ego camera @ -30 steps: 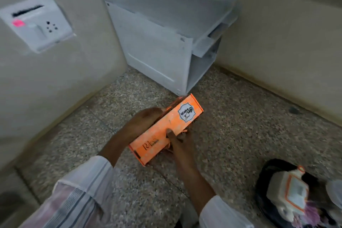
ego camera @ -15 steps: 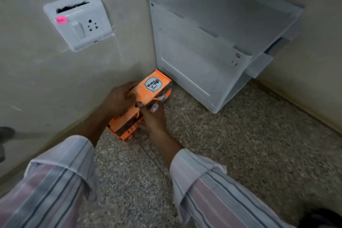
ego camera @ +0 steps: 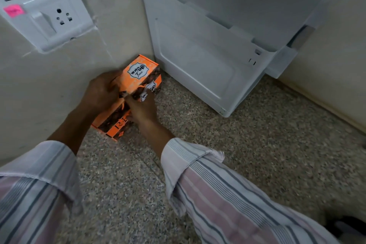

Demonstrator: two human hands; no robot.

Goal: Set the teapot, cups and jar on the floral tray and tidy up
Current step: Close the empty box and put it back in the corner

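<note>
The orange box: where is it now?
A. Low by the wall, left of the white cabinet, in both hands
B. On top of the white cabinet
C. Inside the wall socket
A: both hands, left hand and right hand, hold the orange box by the wall, left of the white cabinet.

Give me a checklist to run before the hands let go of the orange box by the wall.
1. Box held by both hands: ok; left hand and right hand grip it.
2. Box resting on the floor: cannot tell; its underside is hidden.
3. Box close to the wall: ok.
4. Box apart from the white cabinet: ok; a gap shows.
5. Box closed: cannot tell.
</note>
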